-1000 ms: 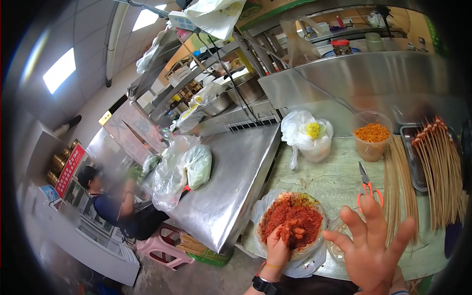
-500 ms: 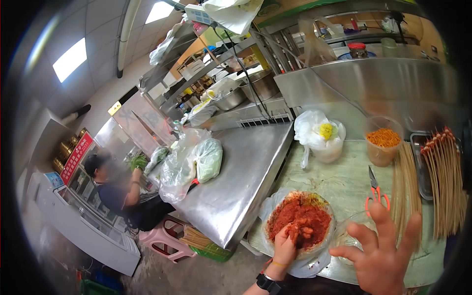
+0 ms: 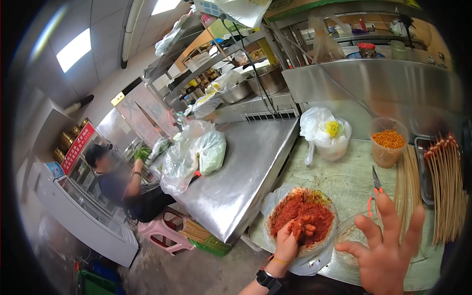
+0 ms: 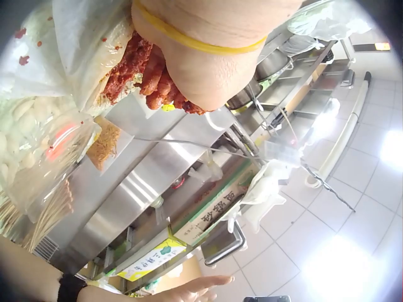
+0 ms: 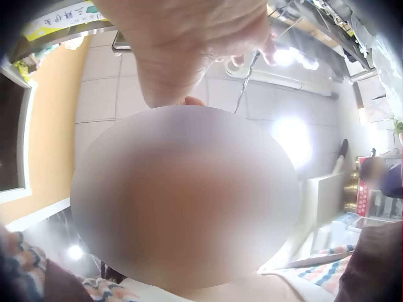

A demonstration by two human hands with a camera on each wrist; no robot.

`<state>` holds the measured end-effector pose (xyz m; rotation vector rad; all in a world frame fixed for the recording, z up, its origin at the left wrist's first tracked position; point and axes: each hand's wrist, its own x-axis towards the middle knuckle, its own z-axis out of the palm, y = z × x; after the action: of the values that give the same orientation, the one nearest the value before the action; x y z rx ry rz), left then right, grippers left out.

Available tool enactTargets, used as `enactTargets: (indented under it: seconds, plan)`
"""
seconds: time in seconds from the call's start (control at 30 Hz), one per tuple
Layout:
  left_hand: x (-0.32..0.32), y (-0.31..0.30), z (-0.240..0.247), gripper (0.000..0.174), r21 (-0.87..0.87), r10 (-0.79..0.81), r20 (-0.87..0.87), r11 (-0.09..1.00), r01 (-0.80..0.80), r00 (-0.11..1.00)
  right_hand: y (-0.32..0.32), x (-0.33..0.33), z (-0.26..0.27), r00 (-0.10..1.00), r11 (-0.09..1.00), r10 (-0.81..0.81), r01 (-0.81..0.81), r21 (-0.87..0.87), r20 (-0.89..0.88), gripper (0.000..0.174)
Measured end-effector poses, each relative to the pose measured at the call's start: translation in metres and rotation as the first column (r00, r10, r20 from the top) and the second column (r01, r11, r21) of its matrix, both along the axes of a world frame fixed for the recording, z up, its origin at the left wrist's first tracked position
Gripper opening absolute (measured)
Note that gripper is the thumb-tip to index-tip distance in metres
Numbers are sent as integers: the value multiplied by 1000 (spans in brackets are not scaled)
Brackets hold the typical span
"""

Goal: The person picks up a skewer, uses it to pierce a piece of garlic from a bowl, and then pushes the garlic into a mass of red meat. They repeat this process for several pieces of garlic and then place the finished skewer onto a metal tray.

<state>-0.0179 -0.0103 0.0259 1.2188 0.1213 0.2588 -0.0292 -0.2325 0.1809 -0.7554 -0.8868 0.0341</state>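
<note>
My left hand (image 3: 285, 246) is in a plastic-lined bowl (image 3: 334, 230) of red, chili-coated mixture (image 3: 312, 209). Its fingers, smeared red, curl round a clump near the bowl's front edge. The left wrist view shows those red fingers (image 4: 160, 85) from below, past a yellow band. Raised over the front of the table, my right hand (image 3: 386, 246) spreads its fingers and holds nothing. Behind it, partly covered, lies a clear round container (image 3: 346, 237). Orange-handled scissors (image 3: 376, 183) rest just beyond, their handles partly hidden by the fingers.
Plain skewers (image 3: 407, 182) lie right of the scissors, beside threaded skewers (image 3: 445, 196) on a dark tray. Farther back stand a tub of orange shreds (image 3: 388, 147) and a white-bagged tub (image 3: 334, 145). A steel table (image 3: 236, 172) adjoins left; a person (image 3: 115, 182) sits beyond it.
The head view has swung, so the scene sits farther right and lower. My left hand stays in the red mixture and the right hand stays raised, fingers spread. The seated person's greens show more clearly.
</note>
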Motion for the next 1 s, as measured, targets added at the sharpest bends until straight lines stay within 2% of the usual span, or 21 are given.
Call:
enactTargets:
  seconds: [0.03, 0.1, 0.13, 0.2, 0.23, 0.27, 0.33, 0.37, 0.4, 0.43, 0.47, 0.53, 0.57, 0.63, 0.67, 0.73, 0.77, 0.8, 0.87, 0.9, 1.0]
  plan:
    - [-1, -1, 1, 29, 0, -4, 1, 1000, 4, 1000, -1, -1, 2, 1000, 1000, -4, 4, 0, 1, 85]
    - [0, -2, 3, 29, -3, 7, 0, 1000, -7, 1000, -5, -2, 11, 993, 996, 18, -28, -89, -119, 87]
    - [2, -1, 3, 29, -4, -4, 5, 1000, 4, 1000, -5, -2, 13, 993, 996, 8, -18, -90, -115, 87]
    - [0, -1, 0, 29, -63, -14, 1, 998, 14, 1000, -2, -7, 16, 945, 999, 41, -44, -2, -325, 96]
    - [0, -3, 3, 29, -34, 1, 2, 999, 0, 1000, 6, -13, 21, 941, 999, 37, -43, -11, -336, 96]
    - [-1, -3, 3, 29, -40, -3, -2, 999, 3, 1000, 20, -19, 30, 871, 974, -4, 115, 196, -491, 57]
    - [-2, -1, 2, 29, -35, -16, -7, 999, 15, 1000, 24, -16, 27, 774, 885, -2, 297, 359, -634, 21]
    - [-1, -1, 1, 29, -27, -10, 19, 1000, 10, 1000, 17, -8, 15, 932, 941, -27, 146, 306, -362, 47]
    - [-1, -1, 1, 29, -29, -10, 18, 1000, 11, 1000, 12, -1, 4, 999, 979, -8, 19, 205, -54, 74]
    - [0, -2, 2, 29, -30, -2, 17, 1000, 3, 1000, 12, 3, -1, 998, 979, -12, 23, 203, -56, 74]
    - [-1, -3, 2, 29, -32, 3, 14, 999, -2, 1000, 12, 7, -5, 995, 963, 98, -91, 253, -13, 68]
    - [-1, -4, 7, 29, -36, -11, 13, 999, 12, 1000, 6, 8, -8, 980, 934, 193, -197, 297, 43, 69]
    - [-2, -4, 8, 29, -40, -10, 7, 999, 11, 1000, 1, 3, -8, 950, 948, 258, -212, 238, -178, 64]
    - [-2, -2, 5, 29, -19, -7, -4, 1000, 7, 1000, -1, -1, -6, 868, 954, 294, -239, 182, -399, 60]
    - [-1, -2, 5, 30, 3, -8, -8, 1000, 8, 1000, 1, 0, -1, 939, 984, 177, -172, 44, -296, 55]
    - [-2, -2, 7, 30, 73, 8, 35, 997, -10, 999, 4, 5, 7, 985, 994, 50, -65, -90, -166, 49]
    - [-4, -1, 9, 30, -21, -22, -30, 1000, 21, 999, 6, 11, 7, 994, 988, 106, -107, -109, -13, 46]
    - [-1, -4, 5, 29, -41, 20, 41, 999, -18, 999, 8, 17, 6, 978, 980, 158, -139, -141, 133, 44]
    - [1, -1, 2, 27, -39, 1, 46, 999, 1, 999, 3, 19, 6, 891, 958, 245, -162, -237, 383, 43]
    - [1, -3, 2, 26, -50, 17, 57, 999, -14, 998, 4, 9, 12, 927, 971, 172, -103, -215, 333, 28]
    - [3, -5, 3, 24, -56, 50, 77, 997, -45, 996, 17, -6, 0, 928, 982, 177, -145, -120, 328, 25]
